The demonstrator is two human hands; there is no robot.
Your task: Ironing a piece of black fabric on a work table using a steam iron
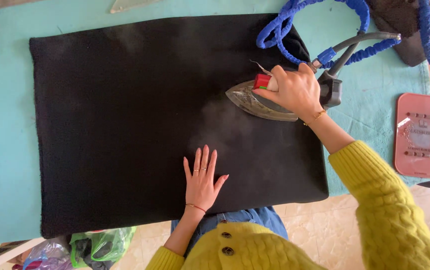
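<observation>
Right hand (295, 90) grips steam iron (262, 100) handle; left hand (202, 182) flat, fingers spread, on black fabric (125, 125). Best keep cloth taut, palm clear of steam.

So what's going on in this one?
A person is ironing. The right hand grips a steam iron on a black cloth spread over a turquoise ironing table, with steam rising beside it. The left hand lies flat on the cloth's near edge. A pink iron rest sits to the right.
</observation>
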